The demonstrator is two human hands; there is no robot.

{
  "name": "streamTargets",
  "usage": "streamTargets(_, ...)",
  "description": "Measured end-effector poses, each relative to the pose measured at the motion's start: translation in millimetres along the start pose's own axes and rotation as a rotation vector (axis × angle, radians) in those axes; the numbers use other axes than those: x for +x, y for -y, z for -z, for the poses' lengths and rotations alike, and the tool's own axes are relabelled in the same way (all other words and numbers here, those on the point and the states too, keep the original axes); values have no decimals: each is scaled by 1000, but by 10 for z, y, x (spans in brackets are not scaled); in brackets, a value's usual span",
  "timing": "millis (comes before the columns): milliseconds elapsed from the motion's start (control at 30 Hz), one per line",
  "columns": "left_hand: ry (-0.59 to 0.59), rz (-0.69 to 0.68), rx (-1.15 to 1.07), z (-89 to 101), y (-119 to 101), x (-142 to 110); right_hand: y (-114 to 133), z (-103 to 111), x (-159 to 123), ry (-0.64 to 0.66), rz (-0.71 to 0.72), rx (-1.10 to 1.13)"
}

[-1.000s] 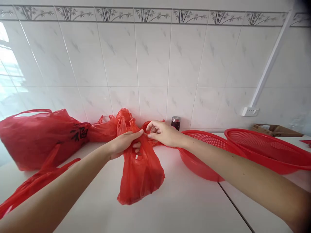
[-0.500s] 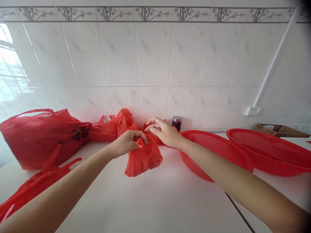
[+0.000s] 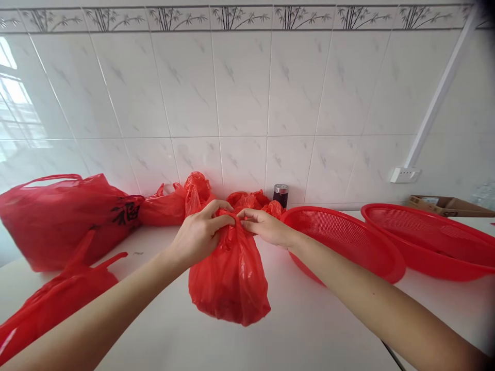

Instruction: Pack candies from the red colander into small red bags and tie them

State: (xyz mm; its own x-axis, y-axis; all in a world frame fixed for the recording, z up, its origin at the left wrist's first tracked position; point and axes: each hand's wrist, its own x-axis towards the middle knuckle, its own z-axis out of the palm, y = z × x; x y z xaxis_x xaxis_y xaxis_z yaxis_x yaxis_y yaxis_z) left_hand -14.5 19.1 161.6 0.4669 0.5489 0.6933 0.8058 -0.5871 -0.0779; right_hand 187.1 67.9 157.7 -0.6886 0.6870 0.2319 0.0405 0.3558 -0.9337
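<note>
A small red plastic bag (image 3: 231,275) hangs just above the white counter (image 3: 294,330) in the middle of the view. My left hand (image 3: 199,232) pinches its top from the left, fingers closed on the plastic. My right hand (image 3: 265,225) grips the same top edge from the right, fingertips meeting the left hand's. The bag's body bulges below both hands. Behind them, more crumpled red bags (image 3: 181,198) lie against the tiled wall.
A large full red bag (image 3: 58,216) with black lettering sits at the left, another red bag (image 3: 50,304) at the near left. Two red mesh baskets (image 3: 348,239) (image 3: 429,239) stand on the right. A small dark jar (image 3: 280,195) is by the wall, a cardboard box (image 3: 444,205) far right.
The bag was bunched up in my left hand half a second ago; now it hangs stretched out again, and my right hand has come down onto its top edge.
</note>
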Motion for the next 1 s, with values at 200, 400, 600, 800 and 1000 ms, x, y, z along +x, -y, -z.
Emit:
streamTargets(200, 450, 346, -607, 242, -101, -131, -141, 277, 57, -140, 49, -1089)
streamTargets(400, 634, 413, -697, 192, -559, -592, -501, 512, 371, -198, -204, -1235)
streamTargets(600, 631, 613, -921, 108, -505, -559, -747, 396, 473, -328, -292, -1043)
streamTargets(800, 404, 810, -784, -400, -104, -506, -1044, 63, 120, -400, -350, -848)
streamTargets(1000, 357, 575, -568, -1114, -212, -574, -1277, -441, -254, -595, -366, -845)
